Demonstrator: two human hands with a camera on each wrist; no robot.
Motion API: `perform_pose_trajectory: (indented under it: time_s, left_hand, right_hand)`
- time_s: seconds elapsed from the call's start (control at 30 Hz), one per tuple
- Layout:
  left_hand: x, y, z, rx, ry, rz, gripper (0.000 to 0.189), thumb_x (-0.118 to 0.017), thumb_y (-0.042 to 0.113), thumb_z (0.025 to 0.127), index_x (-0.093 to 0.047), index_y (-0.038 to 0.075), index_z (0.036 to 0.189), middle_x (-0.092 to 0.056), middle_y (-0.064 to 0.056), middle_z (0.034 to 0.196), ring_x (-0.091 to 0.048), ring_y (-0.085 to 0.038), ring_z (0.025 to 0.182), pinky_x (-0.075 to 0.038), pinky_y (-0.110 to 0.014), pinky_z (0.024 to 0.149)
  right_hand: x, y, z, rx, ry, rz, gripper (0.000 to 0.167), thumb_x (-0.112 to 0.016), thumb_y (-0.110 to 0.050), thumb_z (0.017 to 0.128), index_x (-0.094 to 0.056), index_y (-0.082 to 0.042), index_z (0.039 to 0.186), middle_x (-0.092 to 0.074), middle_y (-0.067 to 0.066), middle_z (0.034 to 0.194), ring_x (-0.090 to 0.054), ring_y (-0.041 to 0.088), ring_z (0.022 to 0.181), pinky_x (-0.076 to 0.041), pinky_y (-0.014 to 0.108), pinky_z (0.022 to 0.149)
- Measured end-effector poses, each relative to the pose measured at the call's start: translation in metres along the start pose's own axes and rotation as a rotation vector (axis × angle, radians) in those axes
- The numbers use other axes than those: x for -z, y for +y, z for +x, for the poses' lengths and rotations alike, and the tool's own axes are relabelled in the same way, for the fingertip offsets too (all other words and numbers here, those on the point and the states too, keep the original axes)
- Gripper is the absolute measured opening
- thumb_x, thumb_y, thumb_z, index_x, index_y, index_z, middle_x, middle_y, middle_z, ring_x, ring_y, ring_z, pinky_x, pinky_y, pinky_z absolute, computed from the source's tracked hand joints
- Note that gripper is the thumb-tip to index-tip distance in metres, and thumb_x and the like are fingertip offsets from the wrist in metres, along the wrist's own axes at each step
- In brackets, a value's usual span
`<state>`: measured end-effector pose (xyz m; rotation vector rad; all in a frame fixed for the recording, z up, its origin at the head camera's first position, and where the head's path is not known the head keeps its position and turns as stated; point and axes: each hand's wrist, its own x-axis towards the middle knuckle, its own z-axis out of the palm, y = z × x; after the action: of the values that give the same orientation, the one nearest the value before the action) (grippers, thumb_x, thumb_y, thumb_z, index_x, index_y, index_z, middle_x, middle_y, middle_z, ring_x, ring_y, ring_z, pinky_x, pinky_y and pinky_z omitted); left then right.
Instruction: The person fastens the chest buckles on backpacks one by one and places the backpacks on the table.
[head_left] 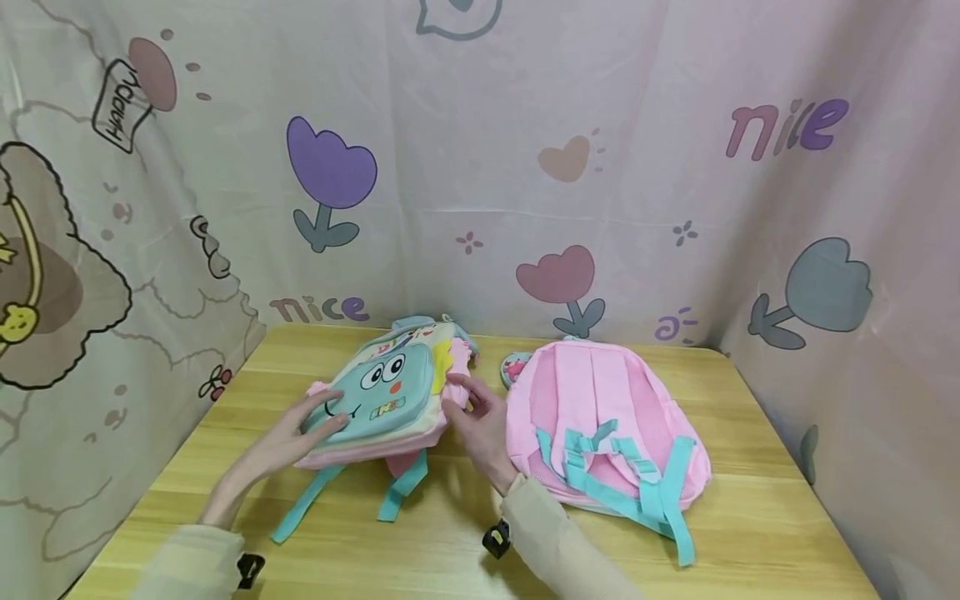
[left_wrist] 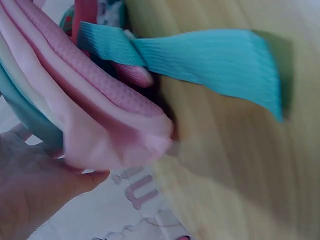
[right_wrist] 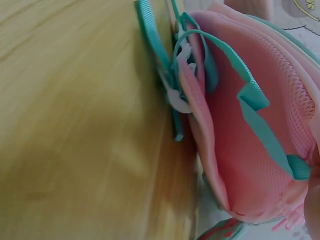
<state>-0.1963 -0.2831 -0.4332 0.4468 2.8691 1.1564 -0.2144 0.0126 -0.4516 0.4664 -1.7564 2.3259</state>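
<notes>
A small backpack (head_left: 397,392) with a light-blue cartoon-face pocket and pink sides lies front up on the left part of the table. My left hand (head_left: 288,429) rests on its lower left, with thumb and a finger stretched over the pocket; the left wrist view shows this hand (left_wrist: 45,182) against the pink side. At the backpack's right side, my right hand (head_left: 480,421) pinches the pink side edge. Teal straps (head_left: 405,487) hang from underneath onto the table. In the right wrist view, pink mesh backing (right_wrist: 250,125) and a teal strap show, with only part of the hand visible.
Another pink backpack (head_left: 585,383) lies straps up, just right of my right hand. Its teal straps (head_left: 652,492) trail toward the table's front. The wooden table (head_left: 765,500) meets a printed curtain (head_left: 480,167) at the back and sides.
</notes>
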Motion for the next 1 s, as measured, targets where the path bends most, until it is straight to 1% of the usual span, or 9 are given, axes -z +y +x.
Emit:
perform_pose_trajectory:
  time_s: [0.13,0.33,0.43,0.5,0.63,0.77,0.87,0.93,1.0]
  left_hand:
    - [-0.007,0.016,0.004,-0.042,0.017,-0.011,0.055,-0.057,0.033,0.103,-0.046,0.003,0.148,-0.042,-0.029,0.151,-0.043,-0.052,0.135,-0.036,-0.075,0.103]
    - [-0.017,0.036,0.012,-0.134,0.096,-0.012,0.051,-0.061,0.026,0.101,-0.051,0.009,0.147,-0.054,-0.022,0.141,-0.048,-0.040,0.127,-0.040,-0.068,0.102]
    - [-0.022,0.043,0.016,-0.133,0.125,-0.022,0.051,-0.062,0.027,0.100,-0.051,0.014,0.148,-0.056,-0.019,0.139,-0.049,-0.036,0.124,-0.041,-0.066,0.101]
    - [-0.025,0.046,0.018,-0.116,0.132,-0.046,0.051,-0.062,0.029,0.100,-0.050,0.017,0.149,-0.055,-0.020,0.141,-0.047,-0.037,0.126,-0.040,-0.068,0.102]
    - [-0.028,0.049,0.021,-0.106,0.127,-0.124,0.051,-0.057,0.030,0.102,-0.047,0.020,0.151,-0.046,-0.021,0.153,-0.040,-0.045,0.139,-0.032,-0.076,0.106]
    - [-0.030,0.053,0.027,-0.170,0.140,-0.220,0.048,-0.052,0.023,0.105,-0.045,0.020,0.153,-0.039,-0.019,0.160,-0.032,-0.046,0.148,-0.026,-0.074,0.113]
    - [-0.032,0.058,0.033,-0.215,0.154,-0.292,0.049,-0.049,0.019,0.107,-0.041,0.020,0.155,-0.039,-0.017,0.160,-0.037,-0.043,0.147,-0.032,-0.062,0.117]
    - [-0.034,0.061,0.038,-0.230,0.162,-0.327,0.049,-0.046,0.019,0.108,-0.038,0.020,0.156,-0.039,-0.015,0.160,-0.040,-0.041,0.145,-0.039,-0.045,0.116]
    - [-0.036,0.063,0.041,-0.235,0.162,-0.358,0.050,-0.044,0.019,0.108,-0.035,0.021,0.158,-0.038,-0.014,0.161,-0.041,-0.040,0.144,-0.040,-0.026,0.112]
  right_hand:
    - [-0.002,-0.003,0.002,0.038,-0.022,0.025,0.037,-0.063,0.010,0.087,-0.061,0.014,0.124,-0.057,0.030,0.131,-0.060,0.013,0.120,-0.054,0.019,0.095]
    - [-0.005,-0.009,0.007,0.082,-0.034,0.053,0.037,-0.062,0.011,0.088,-0.060,0.015,0.125,-0.061,0.012,0.127,-0.060,0.021,0.124,-0.054,0.024,0.100]
    - [-0.005,-0.014,0.012,0.124,-0.033,0.048,0.035,-0.062,0.011,0.088,-0.061,0.015,0.123,-0.062,0.007,0.121,-0.061,0.024,0.121,-0.053,0.025,0.100]
    - [-0.005,-0.018,0.016,0.137,-0.037,0.038,0.034,-0.062,0.011,0.089,-0.062,0.013,0.123,-0.061,0.005,0.119,-0.061,0.022,0.120,-0.054,0.025,0.100]
    - [-0.007,-0.030,0.028,0.173,-0.055,0.010,0.033,-0.061,0.010,0.089,-0.063,0.013,0.122,-0.059,0.017,0.117,-0.062,0.013,0.112,-0.055,0.020,0.093]
    - [-0.011,-0.046,0.045,0.242,-0.103,-0.001,0.032,-0.061,0.010,0.088,-0.062,0.016,0.120,-0.057,0.025,0.112,-0.058,0.007,0.100,-0.049,0.013,0.076]
    - [-0.016,-0.061,0.058,0.284,-0.143,-0.025,0.030,-0.062,0.009,0.089,-0.063,0.016,0.119,-0.057,0.025,0.112,-0.055,0.008,0.098,-0.046,0.012,0.073]
    - [-0.019,-0.070,0.066,0.295,-0.161,-0.049,0.029,-0.062,0.008,0.090,-0.064,0.014,0.119,-0.056,0.026,0.115,-0.055,0.008,0.101,-0.050,0.011,0.078]
    - [-0.021,-0.075,0.071,0.293,-0.177,-0.079,0.029,-0.063,0.006,0.092,-0.065,0.011,0.121,-0.055,0.025,0.117,-0.056,0.010,0.102,-0.053,0.012,0.083]
